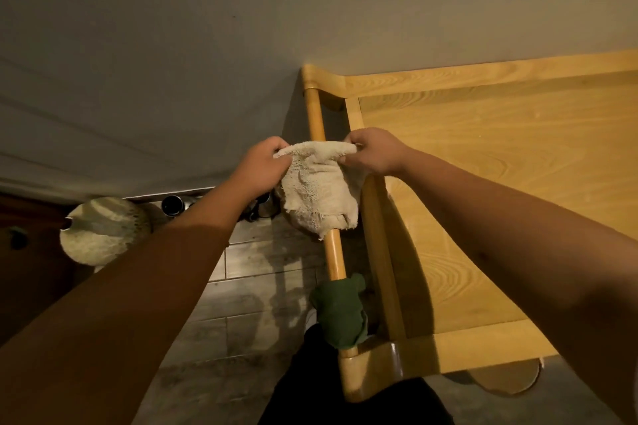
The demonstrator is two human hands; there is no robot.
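A cream terry cloth (319, 197) hangs over the round wooden rail (317, 121) on the left side of a light wooden table (483, 162). My left hand (264, 166) pinches its upper left edge. My right hand (374, 152) pinches its upper right edge. Both hands hold the top edge above the rail. A dark green cloth (340, 314) is draped over the same rail nearer to me.
A grey wall (172, 45) stands directly behind the rail. On the tiled floor (248, 286) below left sit a round pale mesh-covered object (103, 229) and dark metal cylinders (172, 205). My dark trouser leg (310, 383) is at the bottom.
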